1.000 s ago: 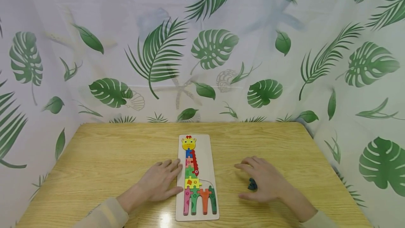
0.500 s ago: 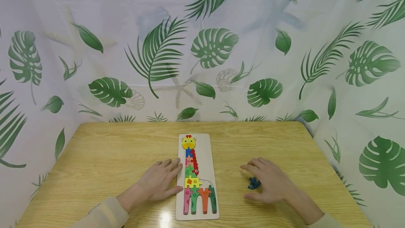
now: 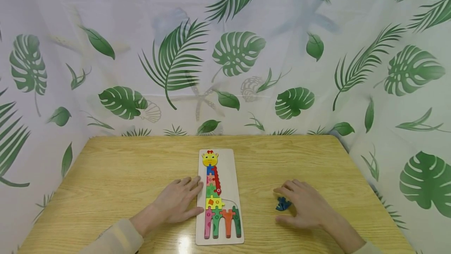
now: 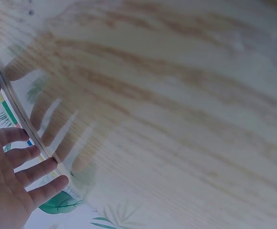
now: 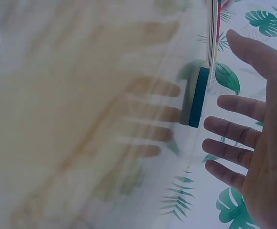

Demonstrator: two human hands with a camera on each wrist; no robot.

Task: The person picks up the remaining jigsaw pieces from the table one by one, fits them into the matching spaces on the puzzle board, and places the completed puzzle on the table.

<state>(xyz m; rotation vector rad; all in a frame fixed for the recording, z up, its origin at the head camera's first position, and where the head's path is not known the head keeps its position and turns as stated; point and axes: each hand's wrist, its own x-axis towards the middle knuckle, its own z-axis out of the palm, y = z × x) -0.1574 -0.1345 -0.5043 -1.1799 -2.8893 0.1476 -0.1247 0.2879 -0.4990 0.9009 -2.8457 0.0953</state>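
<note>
A wooden giraffe puzzle board (image 3: 229,175) lies on the table with coloured pieces set in it: a yellow head, neck pieces, a red mane, a yellow body piece and legs. An outlined bare area shows to the right of the yellow body piece (image 3: 213,203). My left hand (image 3: 177,201) rests along the board's left edge, fingers spread and fairly straight. A dark blue puzzle piece (image 3: 282,204) lies on the table right of the board. My right hand (image 3: 304,207) hovers around it, thumb and fingers apart; in the right wrist view the piece (image 5: 199,98) stands clear of the fingertips.
The light wooden table (image 3: 141,156) is shiny and mirrors both hands in the wrist views. A white curtain (image 3: 246,121) printed with green leaves hangs behind the table and along both sides.
My right hand has drawn back slightly to the right and nearer to me, uncovering more of the blue puzzle piece, which shifted slightly at first. The left hand stays at the board.
</note>
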